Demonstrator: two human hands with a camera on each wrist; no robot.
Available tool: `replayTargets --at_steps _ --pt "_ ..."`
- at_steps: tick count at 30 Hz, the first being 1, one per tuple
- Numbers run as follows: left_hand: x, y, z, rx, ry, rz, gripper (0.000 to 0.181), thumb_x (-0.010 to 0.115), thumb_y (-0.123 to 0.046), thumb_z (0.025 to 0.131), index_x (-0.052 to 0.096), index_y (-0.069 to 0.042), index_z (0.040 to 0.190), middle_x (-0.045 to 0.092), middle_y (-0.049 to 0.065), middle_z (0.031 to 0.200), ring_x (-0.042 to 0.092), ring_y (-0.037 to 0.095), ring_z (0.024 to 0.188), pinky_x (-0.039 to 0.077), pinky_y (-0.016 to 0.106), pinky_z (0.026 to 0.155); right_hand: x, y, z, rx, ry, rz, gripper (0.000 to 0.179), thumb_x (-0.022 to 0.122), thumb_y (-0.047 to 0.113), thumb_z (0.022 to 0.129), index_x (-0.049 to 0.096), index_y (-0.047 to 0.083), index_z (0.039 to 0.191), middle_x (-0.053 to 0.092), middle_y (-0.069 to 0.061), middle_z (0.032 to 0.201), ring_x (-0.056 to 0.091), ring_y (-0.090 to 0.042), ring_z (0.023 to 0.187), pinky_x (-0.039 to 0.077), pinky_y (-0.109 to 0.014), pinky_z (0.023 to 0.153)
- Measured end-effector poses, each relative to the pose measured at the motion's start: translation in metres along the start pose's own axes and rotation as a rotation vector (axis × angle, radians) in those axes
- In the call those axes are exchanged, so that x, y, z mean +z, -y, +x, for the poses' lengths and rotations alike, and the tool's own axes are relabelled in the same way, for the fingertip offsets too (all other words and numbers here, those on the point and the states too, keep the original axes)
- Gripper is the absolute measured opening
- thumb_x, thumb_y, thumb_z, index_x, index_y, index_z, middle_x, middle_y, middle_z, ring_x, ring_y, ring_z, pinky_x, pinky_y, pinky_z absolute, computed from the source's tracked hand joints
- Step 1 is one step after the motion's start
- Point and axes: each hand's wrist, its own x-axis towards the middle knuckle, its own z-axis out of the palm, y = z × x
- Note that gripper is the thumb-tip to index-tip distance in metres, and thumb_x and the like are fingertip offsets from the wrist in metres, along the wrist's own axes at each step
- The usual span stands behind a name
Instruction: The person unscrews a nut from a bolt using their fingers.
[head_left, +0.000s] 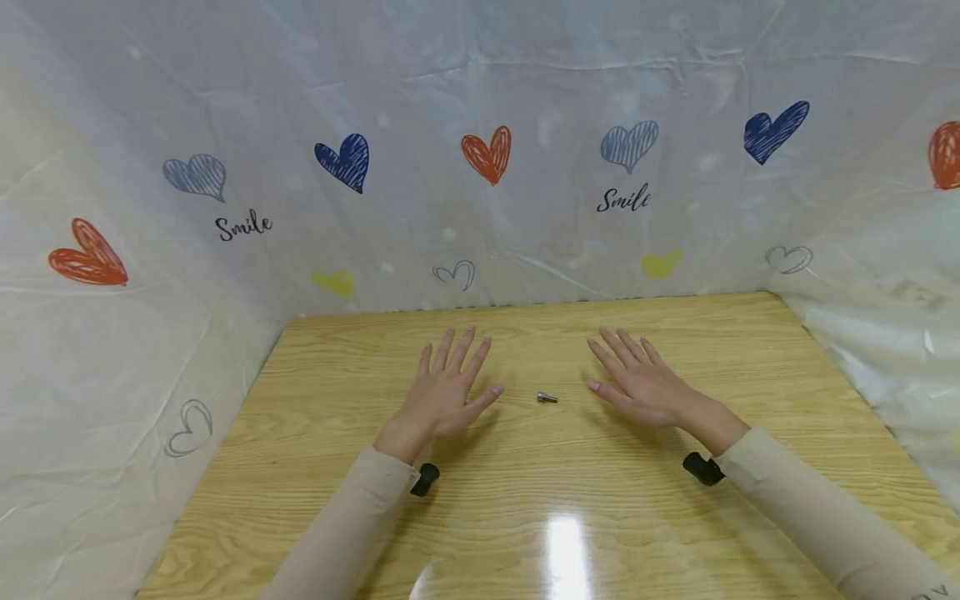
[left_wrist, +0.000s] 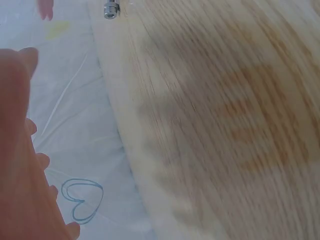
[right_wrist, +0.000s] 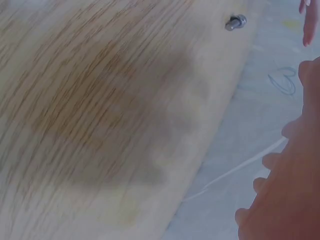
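Observation:
A small silver bolt (head_left: 547, 397) lies on its side on the wooden table, between the two hands. Its round socketed head (left_wrist: 111, 10) faces the camera in the left wrist view, and the right wrist view shows the bolt (right_wrist: 235, 22) near the top. My left hand (head_left: 442, 396) is held palm down to the left of the bolt, fingers spread and straight, holding nothing. On the other side my right hand (head_left: 643, 387) mirrors it, fingers extended and thumb pointing toward the bolt. Shadows of the hands fall on the wood beneath them.
The light wooden table (head_left: 315, 483) meets a white sheet (head_left: 540, 242) printed with hearts and "Smile" at its back and sides. Dark wrist-worn devices (head_left: 703, 469) stick out below both sleeves. A bright reflection shines on the table's near part.

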Motion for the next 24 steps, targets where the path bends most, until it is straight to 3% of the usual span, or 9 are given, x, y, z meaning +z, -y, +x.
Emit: replayTargets --at_steps 14,24 --pt "0.005 -0.004 0.002 0.021 -0.007 -0.152 0.082 0.041 -0.062 0.105 0.007 -0.02 0.167 0.001 0.009 0.172 0.001 0.037 0.157 0.012 0.066 0.121 0.003 0.008 0.007 -0.014 -0.016 0.188 0.07 0.042 0.042 0.111 0.015 0.006 0.164 0.011 -0.022 0.169 0.01 -0.045 0.154 0.013 -0.067 0.12" --pt "0.006 -0.008 0.003 0.038 -0.012 -0.293 0.079 0.054 -0.054 0.103 0.021 -0.019 0.165 0.02 0.014 0.169 0.019 0.04 0.154 0.022 0.07 0.116 0.008 0.012 0.011 -0.005 -0.002 0.4 0.067 0.047 0.038 0.11 0.02 0.005 0.163 0.018 -0.025 0.166 0.016 -0.046 0.152 0.022 -0.068 0.117"
